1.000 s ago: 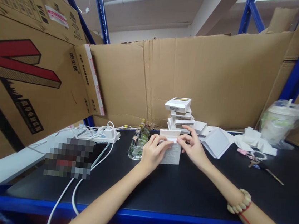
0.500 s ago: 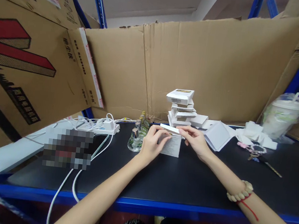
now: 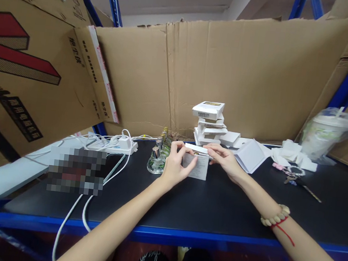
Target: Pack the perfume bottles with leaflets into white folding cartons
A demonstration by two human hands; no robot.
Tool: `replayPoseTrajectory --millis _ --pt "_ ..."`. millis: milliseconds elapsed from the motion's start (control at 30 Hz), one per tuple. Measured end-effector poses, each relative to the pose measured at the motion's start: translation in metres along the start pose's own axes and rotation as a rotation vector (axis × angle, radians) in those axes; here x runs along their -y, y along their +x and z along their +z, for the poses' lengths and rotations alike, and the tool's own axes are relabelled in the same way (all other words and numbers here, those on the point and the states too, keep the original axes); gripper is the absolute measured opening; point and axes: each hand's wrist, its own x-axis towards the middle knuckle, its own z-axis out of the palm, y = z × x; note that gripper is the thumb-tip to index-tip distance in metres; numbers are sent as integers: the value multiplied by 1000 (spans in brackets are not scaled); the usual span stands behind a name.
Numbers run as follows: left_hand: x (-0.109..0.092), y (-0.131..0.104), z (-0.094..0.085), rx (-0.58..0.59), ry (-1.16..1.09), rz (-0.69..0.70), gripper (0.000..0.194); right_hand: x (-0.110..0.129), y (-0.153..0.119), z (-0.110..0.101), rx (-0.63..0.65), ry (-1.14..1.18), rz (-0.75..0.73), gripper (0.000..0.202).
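I see the left hand (image 3: 177,164) grip the white box (image 3: 200,169), the right hand (image 3: 224,161) pinch its three-o'clock edge, tabletop (image 3: 215,210) roomy toward six o'clock.

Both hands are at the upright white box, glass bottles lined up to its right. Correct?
Not quite: the head view shows the glass bottles lined up to the left of the upright white box. Left hand and right hand are at the box, as you said.
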Motion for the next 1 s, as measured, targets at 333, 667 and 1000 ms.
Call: replayPoseTrajectory --millis 333,667,1000 --pt "2 -3 -1 52 125 33 12 3 0 -1 40 -41 -10 48" --pt "7 -2 -4 163 -3 164 15 4 0 -5 93 -69 29 47" --pt "6 1 -6 173 -29 142 15 5 -1 -1 32 -42 38 45"
